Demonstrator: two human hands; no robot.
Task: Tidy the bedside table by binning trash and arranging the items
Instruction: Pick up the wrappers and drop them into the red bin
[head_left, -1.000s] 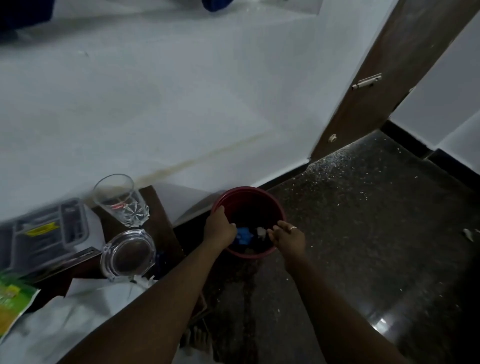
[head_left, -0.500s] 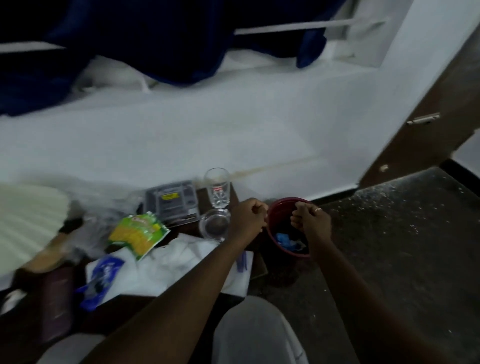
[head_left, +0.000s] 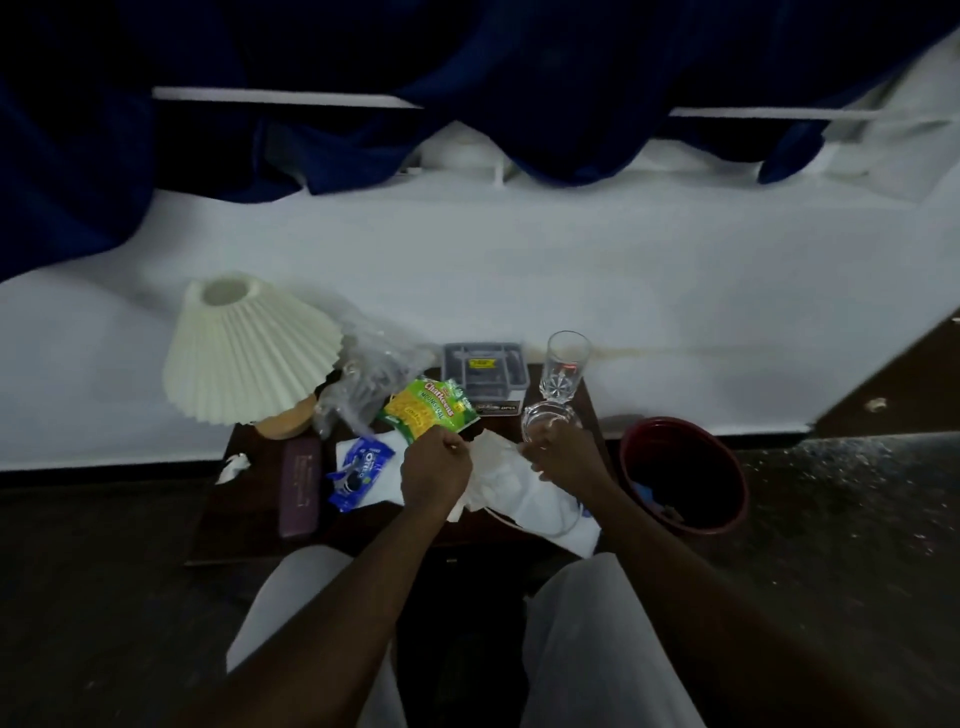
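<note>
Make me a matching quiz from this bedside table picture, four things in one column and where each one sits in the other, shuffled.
Things:
1. lamp
2. red bin
3. Oreo packet
4. tall glass

Places:
A. on the floor, right of the table
B. back right corner of the table
C. back left corner of the table
D. just left of the left hand

Pairs: 1-C, 2-A, 3-D, 4-B
</note>
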